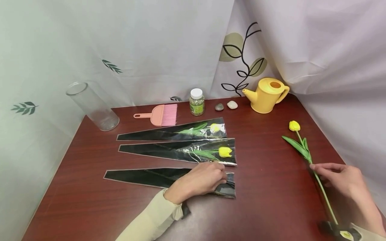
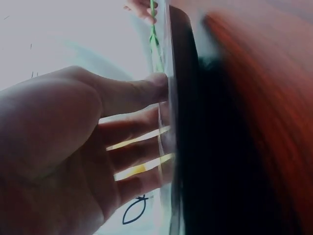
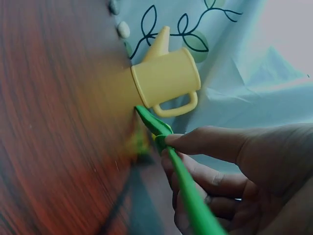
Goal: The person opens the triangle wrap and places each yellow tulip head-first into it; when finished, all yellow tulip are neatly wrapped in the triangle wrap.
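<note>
My left hand [image 1: 203,179] is over the wide right end of the nearest black flower sleeve [image 1: 135,176], its thumb and fingers at the clear film, which is creased there. Fingertips meet the film's edge in the left wrist view. At the right side of the table my right hand [image 1: 346,179] pinches the green stem of a yellow artificial tulip [image 1: 294,126] between thumb and fingers, just below the leaves. The bloom points away from me. Two more sleeves lie farther back, the middle sleeve [image 1: 144,149] and the far sleeve [image 1: 144,135], each with a yellow tulip inside.
Along the back stand a clear glass cylinder vase [image 1: 98,112], a white-lidded jar [image 1: 197,103] and a yellow watering can [image 1: 265,97]. Between them lie a pink brush and dustpan [image 1: 158,114], a grey stone [image 1: 219,107] and a white stone [image 1: 232,105]. Patterned curtains border the table.
</note>
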Demonstrator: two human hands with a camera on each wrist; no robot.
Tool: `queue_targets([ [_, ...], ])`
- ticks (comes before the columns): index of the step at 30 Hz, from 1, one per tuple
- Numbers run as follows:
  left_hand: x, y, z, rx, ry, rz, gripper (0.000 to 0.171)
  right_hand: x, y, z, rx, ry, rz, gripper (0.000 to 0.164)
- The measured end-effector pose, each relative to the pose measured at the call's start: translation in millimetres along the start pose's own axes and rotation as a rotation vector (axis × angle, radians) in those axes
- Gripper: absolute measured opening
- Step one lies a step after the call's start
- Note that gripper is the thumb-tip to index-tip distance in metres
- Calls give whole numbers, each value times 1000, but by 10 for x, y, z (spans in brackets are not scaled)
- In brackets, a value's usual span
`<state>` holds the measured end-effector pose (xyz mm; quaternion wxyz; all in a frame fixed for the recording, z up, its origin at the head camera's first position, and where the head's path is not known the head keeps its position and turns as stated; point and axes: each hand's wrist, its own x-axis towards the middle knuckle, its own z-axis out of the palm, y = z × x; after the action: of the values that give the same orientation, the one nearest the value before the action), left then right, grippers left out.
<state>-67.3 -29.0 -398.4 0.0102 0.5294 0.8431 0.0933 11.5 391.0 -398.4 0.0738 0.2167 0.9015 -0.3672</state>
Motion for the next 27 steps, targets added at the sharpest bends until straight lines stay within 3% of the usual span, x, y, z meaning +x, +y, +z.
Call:
queue_targets([
  [2, 11, 2, 4, -4, 19, -8, 10, -17, -4, 12, 20, 7, 1, 25],
  [5, 29, 0, 22, -22, 50, -35, 3, -36, -13, 39, 160, 1, 16, 16],
  [11, 50, -5, 46, -74, 129, -74, 9, -50, -50, 144, 759, -88, 25, 9],
  [17, 58, -8, 38, -63, 182, -80, 4, -29, -116, 268, 1104, -206, -2, 17],
  [21, 53, -7, 31, -58, 188, -71, 6, -38, -171, 388, 1224, -226, -16, 20],
  [27, 57, -1, 24, -66, 180, -69, 6, -103, -245, 523, 1266, -198, -32, 22],
])
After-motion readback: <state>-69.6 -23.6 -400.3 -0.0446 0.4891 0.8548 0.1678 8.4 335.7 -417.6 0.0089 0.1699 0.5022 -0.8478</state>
